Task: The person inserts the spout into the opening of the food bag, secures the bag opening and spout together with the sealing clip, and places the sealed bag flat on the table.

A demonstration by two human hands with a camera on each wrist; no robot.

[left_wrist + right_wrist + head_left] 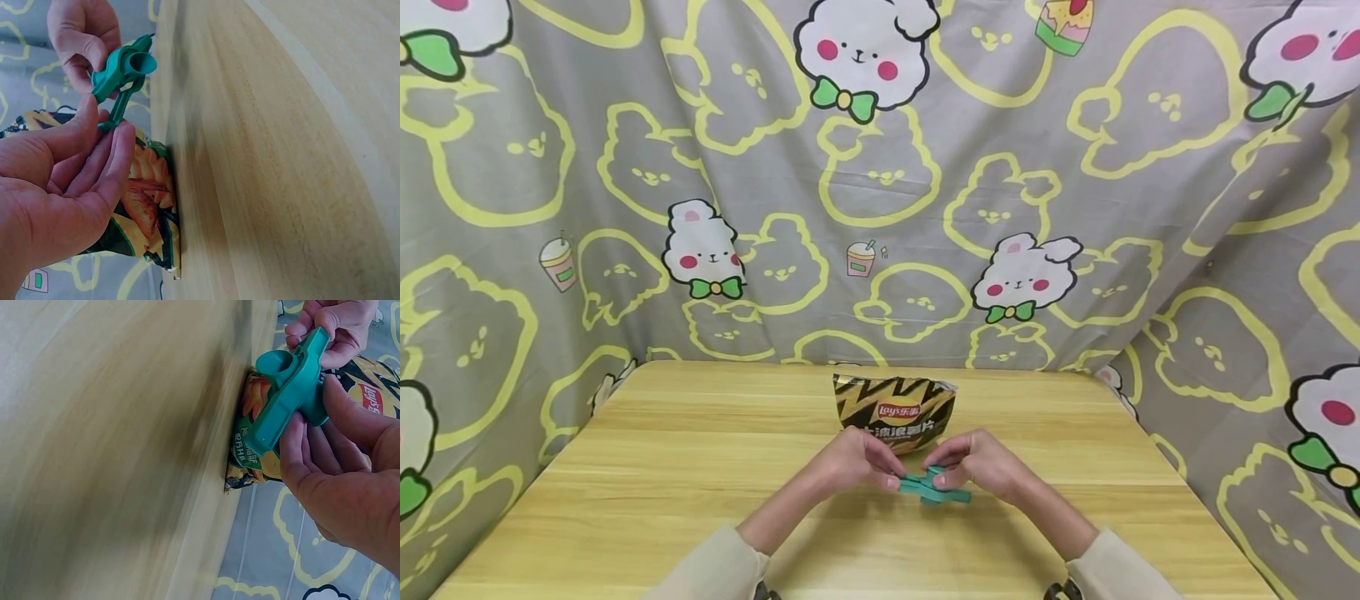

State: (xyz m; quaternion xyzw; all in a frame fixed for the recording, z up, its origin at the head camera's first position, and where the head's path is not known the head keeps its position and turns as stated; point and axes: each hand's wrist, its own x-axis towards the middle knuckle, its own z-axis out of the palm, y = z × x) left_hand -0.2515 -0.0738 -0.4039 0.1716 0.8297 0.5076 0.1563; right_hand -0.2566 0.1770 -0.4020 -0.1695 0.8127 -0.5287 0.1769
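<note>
Teal plastic is grasped from both sides: one end of a spouted clip (931, 490) is pinched lightly by the thumb and fingers of the left hand (850, 463), and its middle is gripped by those of the right hand (983, 472). The clip is held above the tabletop (700, 467), just in front of an upright crisp bag (897, 410). The bag's lower part is partly covered by the hands in the head view; its contents are hidden. Both sleeves (718, 567) are cut off below.

Patterned grey fabric (880, 196) hangs behind the wooden table (700, 442).
</note>
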